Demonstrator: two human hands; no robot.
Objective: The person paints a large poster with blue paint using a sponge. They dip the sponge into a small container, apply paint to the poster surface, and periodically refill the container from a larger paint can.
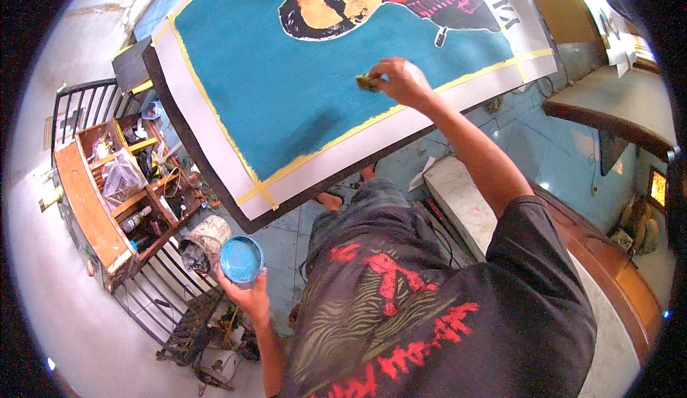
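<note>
My right hand (406, 83) pinches a small yellow-green piece of sponge (366, 84) over the blue field of a large painting (250, 83). Whether the sponge touches the surface, I cannot tell. The painting shows a head with dark glasses and a dark and red-pink garment. Yellow masking tape (358, 134) frames the blue, with a white margin outside it. Low on the left, my left hand (250, 296) grips a round tub of blue paint (242, 260) from below, its open top facing up.
A dark board (254, 222) lies under the painting. To the left are a wooden compartment box (93, 205) full of tools and bags, a black metal rack (154, 290) and a paint-stained bucket (207, 237). A pale bench (461, 201) stands right of my legs, a curved tabletop (615, 101) farther right.
</note>
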